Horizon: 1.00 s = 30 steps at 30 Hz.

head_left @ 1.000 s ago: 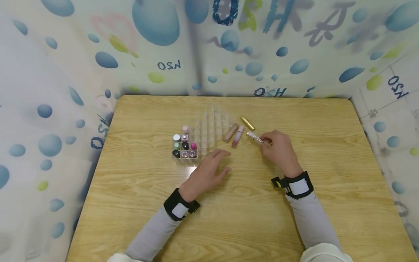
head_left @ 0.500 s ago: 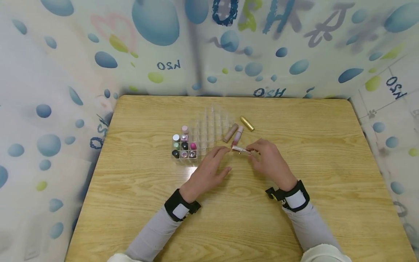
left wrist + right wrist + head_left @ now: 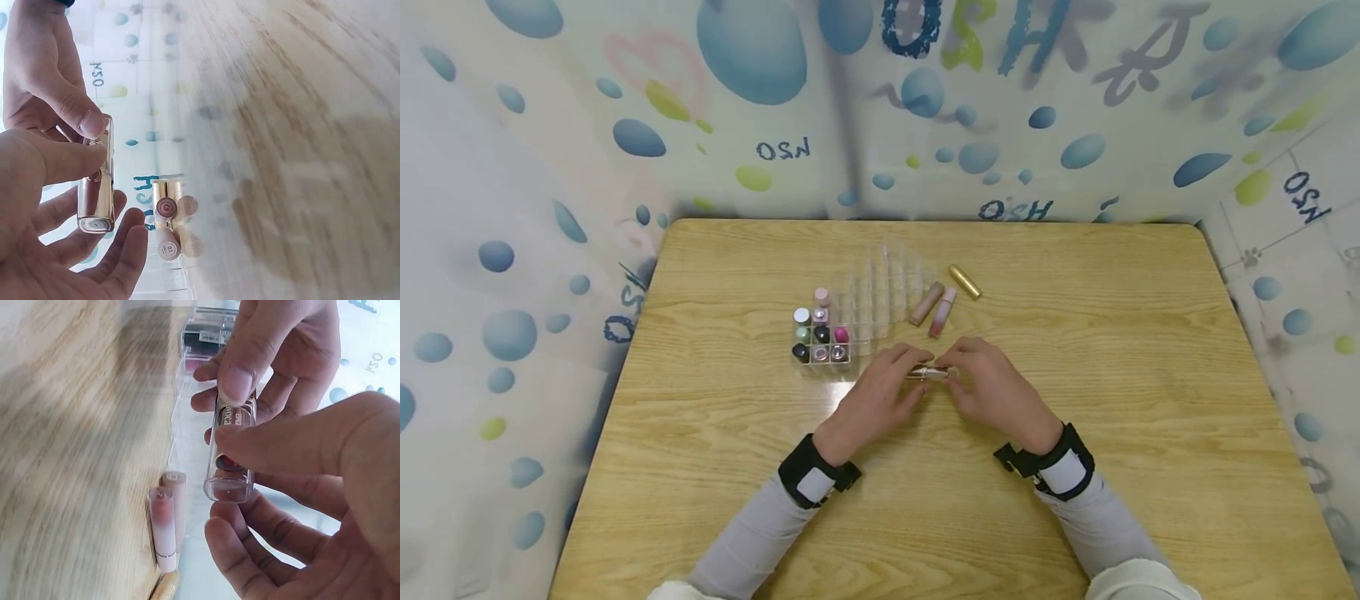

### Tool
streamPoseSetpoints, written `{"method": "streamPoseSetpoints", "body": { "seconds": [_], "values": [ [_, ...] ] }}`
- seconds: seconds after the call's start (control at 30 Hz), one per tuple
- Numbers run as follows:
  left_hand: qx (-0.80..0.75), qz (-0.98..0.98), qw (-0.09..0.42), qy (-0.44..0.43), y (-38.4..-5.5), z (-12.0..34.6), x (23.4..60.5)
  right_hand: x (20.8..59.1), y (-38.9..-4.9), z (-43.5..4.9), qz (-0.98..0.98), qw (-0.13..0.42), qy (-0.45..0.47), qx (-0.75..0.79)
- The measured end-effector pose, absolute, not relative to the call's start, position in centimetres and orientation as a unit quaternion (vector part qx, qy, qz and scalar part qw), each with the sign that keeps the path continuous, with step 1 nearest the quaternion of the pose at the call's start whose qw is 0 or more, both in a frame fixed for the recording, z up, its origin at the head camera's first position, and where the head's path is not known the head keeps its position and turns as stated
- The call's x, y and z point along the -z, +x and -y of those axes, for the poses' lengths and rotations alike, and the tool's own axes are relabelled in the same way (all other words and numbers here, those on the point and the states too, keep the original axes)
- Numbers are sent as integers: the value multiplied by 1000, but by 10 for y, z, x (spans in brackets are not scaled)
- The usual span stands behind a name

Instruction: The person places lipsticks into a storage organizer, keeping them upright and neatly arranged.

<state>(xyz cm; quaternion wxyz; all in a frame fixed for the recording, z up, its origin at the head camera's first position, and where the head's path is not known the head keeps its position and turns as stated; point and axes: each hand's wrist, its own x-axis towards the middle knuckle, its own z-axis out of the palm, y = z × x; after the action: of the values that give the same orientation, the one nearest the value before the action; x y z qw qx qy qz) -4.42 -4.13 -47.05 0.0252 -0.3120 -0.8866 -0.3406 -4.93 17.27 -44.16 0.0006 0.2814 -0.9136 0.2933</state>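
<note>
A slim lipstick (image 3: 931, 372), clear at one end and shiny metallic at the other, lies level between my two hands above the table. My left hand (image 3: 872, 396) pinches its metallic end between thumb and fingers. At the clear end, my right hand (image 3: 1000, 387) grips it the same way. In the left wrist view the shiny base of the lipstick (image 3: 95, 203) points down past the left thumb. The right wrist view shows the transparent end of the lipstick (image 3: 230, 489), with printed letters partly covered by the thumbs.
A clear stepped organizer (image 3: 880, 304) stands left of centre, several small capped cosmetics in its near left cells. Beside it on the wooden table (image 3: 925, 517) lie a brownish tube (image 3: 927, 303), a pink lip gloss (image 3: 943, 312) and a gold tube (image 3: 965, 282).
The right hand has brought the lipstick left and toward me, to the left hand. Left fingers, earlier apart from it, now pinch its end. The other tubes stayed put.
</note>
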Motion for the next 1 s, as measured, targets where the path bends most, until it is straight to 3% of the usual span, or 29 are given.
{"method": "streamPoseSetpoints", "body": {
  "seconds": [1.0],
  "values": [
    [349, 883, 51, -311, -45, 47, 472, 435, -48, -173, 881, 7, 264, -393]
  ]
}}
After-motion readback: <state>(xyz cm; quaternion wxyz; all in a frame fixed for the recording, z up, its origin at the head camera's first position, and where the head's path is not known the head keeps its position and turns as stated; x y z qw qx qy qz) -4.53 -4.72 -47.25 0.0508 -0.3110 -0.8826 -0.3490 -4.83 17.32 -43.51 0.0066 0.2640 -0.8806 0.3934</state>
